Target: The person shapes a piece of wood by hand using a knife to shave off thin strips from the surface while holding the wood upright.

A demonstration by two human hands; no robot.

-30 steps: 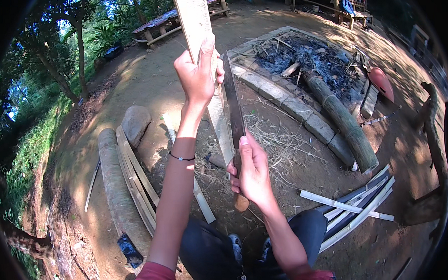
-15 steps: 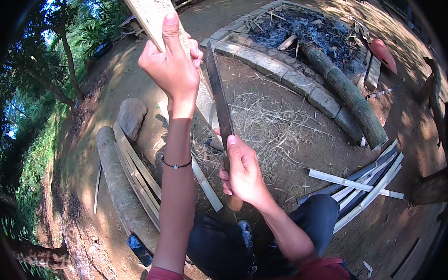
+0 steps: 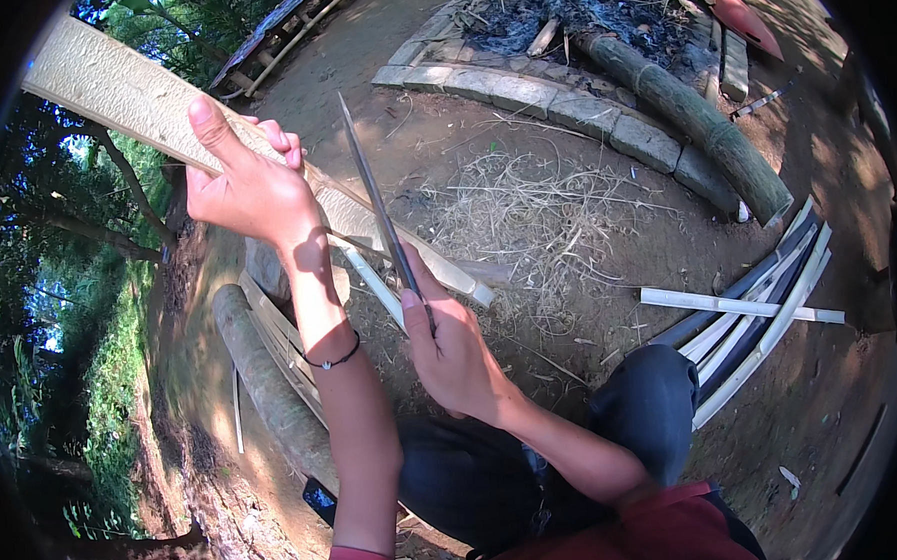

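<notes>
My left hand is closed around a long, pale, rough-faced wooden board, thumb lying along its upper face. The board slants from the upper left down to the middle, and its lower end is near the shavings. My right hand grips a machete, whose dark, narrow blade points up and slightly left. The blade crosses in front of the board's lower part; whether they touch I cannot tell. Most of the machete's handle is hidden by my fingers.
Pale shavings litter the dirt ahead. Beyond is a stone-edged fire pit with a thick bamboo pole across its edge. Split bamboo strips lie at right. A log and a rock are at left.
The board has swung from steep to a leftward slant, my left hand moving left and down with it. The machete is turned more edge-on, and my right hand is slightly further left.
</notes>
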